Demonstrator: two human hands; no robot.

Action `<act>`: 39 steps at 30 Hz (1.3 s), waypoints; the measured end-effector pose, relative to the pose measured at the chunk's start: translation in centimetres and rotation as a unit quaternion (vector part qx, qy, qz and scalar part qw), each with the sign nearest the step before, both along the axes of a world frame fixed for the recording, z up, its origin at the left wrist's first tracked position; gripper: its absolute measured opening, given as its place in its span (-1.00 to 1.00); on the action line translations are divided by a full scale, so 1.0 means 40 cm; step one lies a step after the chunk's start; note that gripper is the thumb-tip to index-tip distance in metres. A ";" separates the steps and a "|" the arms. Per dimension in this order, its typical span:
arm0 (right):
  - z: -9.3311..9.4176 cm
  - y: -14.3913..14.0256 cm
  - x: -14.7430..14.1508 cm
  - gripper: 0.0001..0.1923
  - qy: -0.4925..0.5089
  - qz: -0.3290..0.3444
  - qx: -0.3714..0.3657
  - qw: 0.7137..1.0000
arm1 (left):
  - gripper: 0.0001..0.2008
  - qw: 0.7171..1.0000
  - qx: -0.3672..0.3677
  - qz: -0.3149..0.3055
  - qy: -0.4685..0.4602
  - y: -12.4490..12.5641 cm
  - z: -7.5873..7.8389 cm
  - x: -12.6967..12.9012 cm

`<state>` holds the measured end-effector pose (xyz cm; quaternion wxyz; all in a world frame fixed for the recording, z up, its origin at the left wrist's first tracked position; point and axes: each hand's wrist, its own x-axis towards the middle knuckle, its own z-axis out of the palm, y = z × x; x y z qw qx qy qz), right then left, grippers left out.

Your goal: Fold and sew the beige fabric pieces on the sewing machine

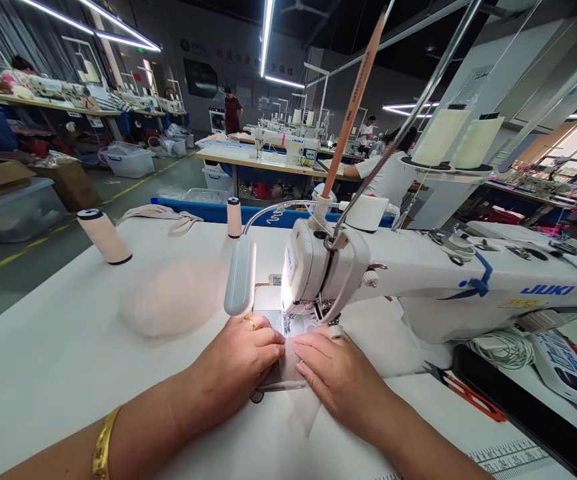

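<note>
A: Starting with the head view, how to describe the left grip?

B: Reaching in from lower left, slanted across the desk, turned palm down. Arched at the knuckles, curled at the fingers, bunched against the left side of the cloth. Decked with a ring on one finger and a bangle up the forearm.

A: Pinching or merely pressing?

B: Cannot tell. Hidden underneath, thumb included.

A: And the right grip?

B: Angled in from lower right, also palm down but flatter. Stretched through the fingers toward the left, laid over the right side of the cloth. Hidden at the thumb too; cannot tell whether clamped.

A: Where to find the cloth?

B: Between both grips, just before the foot of the machine. Thin, see-through, spread down toward the wearer.

A: See more nearby?

B: Look just above the left grip for the lamp. Look farther left for a sheer piece, lying on the desk. Find orange snips and a ruler to the right.
</note>
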<state>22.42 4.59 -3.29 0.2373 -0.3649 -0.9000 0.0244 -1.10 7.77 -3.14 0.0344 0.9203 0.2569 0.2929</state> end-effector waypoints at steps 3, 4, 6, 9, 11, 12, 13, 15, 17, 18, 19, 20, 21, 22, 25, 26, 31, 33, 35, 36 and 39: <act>-0.007 0.005 -0.001 -0.76 0.009 -0.007 0.002 1.000 | -0.70 1.000 0.013 -0.005 -0.010 0.006 -0.002 0.000; -0.010 0.007 -0.001 -0.76 0.011 -0.010 0.001 1.000 | -0.70 1.000 0.021 -0.004 -0.018 0.009 -0.001 0.000; -0.016 0.012 0.000 -0.76 0.007 -0.017 0.000 1.000 | -0.71 0.999 0.032 0.001 -0.023 0.013 0.001 0.001; -0.024 0.018 0.002 -0.77 -0.007 -0.030 -0.003 1.000 | -0.71 0.999 0.031 0.011 0.004 0.018 0.003 0.002; -0.027 0.021 0.003 -0.75 -0.012 -0.041 -0.009 0.999 | -0.70 0.999 0.036 0.016 0.007 0.021 0.000 0.003; -0.028 0.023 0.003 -0.75 -0.012 -0.047 -0.013 0.999 | -0.69 0.999 0.040 0.019 0.003 0.023 -0.003 0.003; -0.029 0.024 0.003 -0.74 -0.012 -0.051 -0.017 0.998 | -0.69 0.999 0.043 0.023 -0.001 0.025 -0.007 0.002; -0.030 0.027 0.003 -0.74 -0.010 -0.055 -0.018 0.998 | -0.68 0.999 0.045 0.030 -0.004 0.030 -0.017 0.002; -0.030 0.028 0.003 -0.73 -0.007 -0.058 -0.015 0.998 | -0.67 0.998 0.045 0.034 -0.002 0.036 -0.027 0.002; -0.030 0.029 0.003 -0.73 -0.006 -0.060 -0.014 0.998 | -0.66 0.998 0.044 0.035 -0.001 0.038 -0.030 0.002; -0.030 0.030 0.003 -0.73 -0.005 -0.061 -0.015 0.998 | -0.65 0.999 0.041 0.035 -0.001 0.040 -0.032 0.002; -0.030 0.030 0.003 -0.73 -0.004 -0.062 -0.015 0.998 | -0.65 0.999 0.035 0.036 -0.002 0.042 -0.033 0.002; -0.031 0.030 0.004 -0.72 -0.002 -0.063 -0.015 0.998 | -0.65 0.999 0.025 0.039 -0.004 0.044 -0.033 0.001; -0.031 0.030 0.006 -0.72 0.000 -0.062 -0.013 0.998 | -0.67 0.999 0.010 0.044 -0.006 0.045 -0.032 0.000; -0.029 0.027 0.008 -0.72 0.010 -0.052 -0.006 0.999 | -0.80 0.996 -0.049 0.074 0.009 0.045 -0.022 -0.004; -0.028 0.026 0.009 -0.72 0.016 -0.046 -0.005 0.999 | -0.81 0.994 -0.064 0.085 0.024 0.044 -0.017 -0.005; -0.014 0.017 0.005 -0.73 0.054 -0.011 0.022 0.998 | -0.73 0.983 -0.045 0.143 0.110 0.033 0.002 0.001; -0.007 0.012 0.003 -0.72 0.066 0.001 0.041 0.997 | -0.77 0.976 -0.006 0.172 0.130 0.023 0.008 0.006; -0.001 0.008 0.002 -0.70 0.079 0.010 0.057 0.995 | -0.75 0.974 0.031 0.178 0.134 0.008 0.014 0.009; 0.001 0.006 0.002 -0.69 0.083 0.016 0.064 0.994 | -0.72 0.977 0.042 0.167 0.128 -0.001 0.017 0.010; 0.003 0.003 0.001 -0.67 0.086 0.038 0.081 0.992 | -0.76 0.993 0.020 0.085 0.079 -0.027 0.026 0.009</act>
